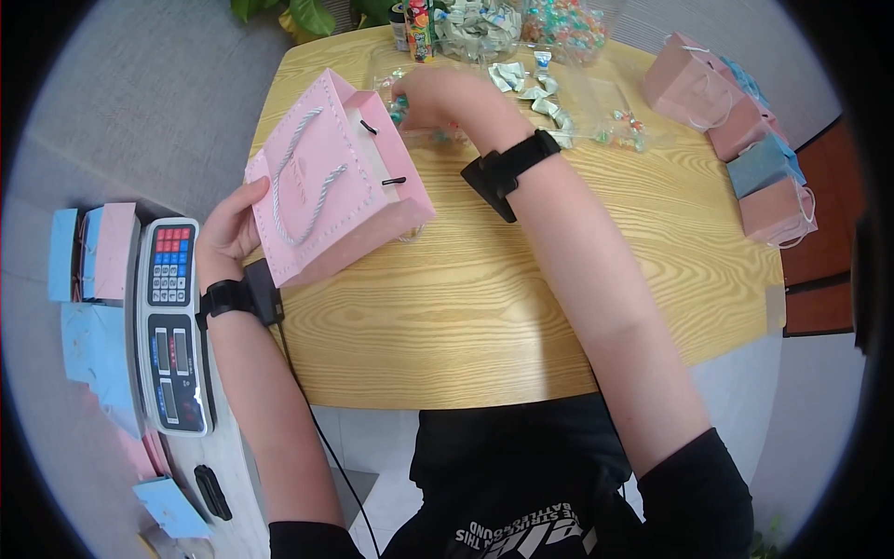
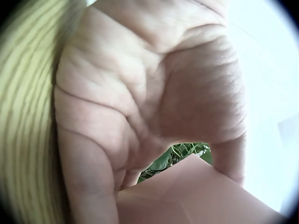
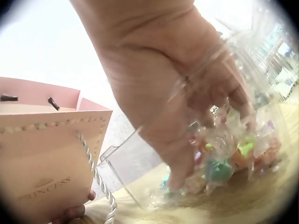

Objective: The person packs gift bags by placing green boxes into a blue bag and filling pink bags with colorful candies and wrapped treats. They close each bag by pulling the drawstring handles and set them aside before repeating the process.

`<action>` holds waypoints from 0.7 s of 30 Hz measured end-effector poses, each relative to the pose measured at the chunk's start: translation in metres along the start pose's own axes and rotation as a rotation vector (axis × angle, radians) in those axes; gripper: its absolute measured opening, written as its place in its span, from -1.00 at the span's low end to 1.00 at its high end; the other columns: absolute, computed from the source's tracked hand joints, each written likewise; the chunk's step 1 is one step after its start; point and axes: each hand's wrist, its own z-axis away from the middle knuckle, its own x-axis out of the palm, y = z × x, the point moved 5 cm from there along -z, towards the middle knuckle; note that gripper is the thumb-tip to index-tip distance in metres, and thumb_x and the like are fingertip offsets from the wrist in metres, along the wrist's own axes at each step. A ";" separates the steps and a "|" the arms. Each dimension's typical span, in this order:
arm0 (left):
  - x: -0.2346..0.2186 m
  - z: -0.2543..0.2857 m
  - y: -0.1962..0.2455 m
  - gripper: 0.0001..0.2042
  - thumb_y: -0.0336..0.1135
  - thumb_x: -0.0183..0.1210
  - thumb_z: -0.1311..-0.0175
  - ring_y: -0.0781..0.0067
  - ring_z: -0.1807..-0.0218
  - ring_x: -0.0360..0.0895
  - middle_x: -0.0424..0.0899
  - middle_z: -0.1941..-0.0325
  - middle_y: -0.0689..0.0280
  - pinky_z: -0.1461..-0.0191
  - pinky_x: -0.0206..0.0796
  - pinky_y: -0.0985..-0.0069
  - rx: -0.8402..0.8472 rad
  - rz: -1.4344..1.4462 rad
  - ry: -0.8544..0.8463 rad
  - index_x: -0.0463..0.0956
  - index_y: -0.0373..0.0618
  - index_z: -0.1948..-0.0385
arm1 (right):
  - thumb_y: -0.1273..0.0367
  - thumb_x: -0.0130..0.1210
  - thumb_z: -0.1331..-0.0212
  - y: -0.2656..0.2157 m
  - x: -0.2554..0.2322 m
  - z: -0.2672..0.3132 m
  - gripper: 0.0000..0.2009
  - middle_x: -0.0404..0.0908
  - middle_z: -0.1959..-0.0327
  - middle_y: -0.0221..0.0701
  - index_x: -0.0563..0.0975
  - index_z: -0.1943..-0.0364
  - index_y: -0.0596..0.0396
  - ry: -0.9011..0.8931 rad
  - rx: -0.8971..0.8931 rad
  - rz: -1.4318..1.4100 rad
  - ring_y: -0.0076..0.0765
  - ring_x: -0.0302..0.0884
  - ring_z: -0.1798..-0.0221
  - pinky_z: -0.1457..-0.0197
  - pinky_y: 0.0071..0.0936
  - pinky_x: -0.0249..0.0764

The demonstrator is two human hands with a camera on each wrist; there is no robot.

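In the head view, my left hand (image 1: 231,224) grips a pink gift bag (image 1: 307,182) near its lower corner, thumb on the front panel. The bag is tilted, its open mouth facing right, with silvery rope handles and black cord ends inside. The right wrist view shows part of the word PRINCESS on its front. My right hand (image 3: 182,88) reaches down into a clear plastic box (image 3: 128,161), thumb and fingers curled around shiny wrapped candies (image 3: 219,169). Some of its fingertips are hidden among the candies. Pink bag wall (image 2: 201,191) fills the lower left wrist view.
White-wrapped candies (image 1: 549,107) lie in clear trays at the back, near a bag of colourful candies (image 1: 563,33) and a printed can (image 1: 420,33). Pink and blue gift bags (image 1: 764,168) line the right edge. A scale (image 1: 175,326) and more bags (image 1: 93,354) stand left.
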 end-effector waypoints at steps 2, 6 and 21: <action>-0.002 -0.002 0.000 -0.49 -0.30 0.16 -0.15 0.26 0.02 0.56 0.51 -0.02 0.01 -0.01 0.48 0.39 -0.004 0.007 0.008 0.26 -0.39 -0.10 | 0.26 0.19 0.07 0.005 0.003 -0.002 -0.62 0.61 0.27 -0.26 0.53 0.07 -0.09 0.056 0.033 0.001 -0.14 0.58 0.22 0.21 -0.28 0.50; 0.004 0.000 0.001 -0.48 -0.43 0.15 -0.14 0.26 -0.02 0.53 0.45 -0.08 -0.02 -0.03 0.48 0.40 -0.015 0.108 0.026 0.18 -0.44 -0.13 | 0.39 0.17 0.06 0.005 0.002 -0.002 -0.75 0.62 0.30 -0.25 0.58 0.20 0.00 0.186 0.010 -0.051 -0.11 0.57 0.24 0.20 -0.28 0.49; -0.025 0.001 -0.002 -0.50 -0.38 0.14 -0.16 0.19 0.01 0.55 0.48 -0.03 -0.07 0.01 0.50 0.35 -0.045 0.146 -0.037 0.21 -0.44 -0.10 | 0.34 0.16 0.04 0.020 -0.027 0.002 -0.78 0.63 0.37 -0.19 0.62 0.27 0.07 0.390 -0.080 -0.391 -0.18 0.60 0.32 0.22 -0.36 0.51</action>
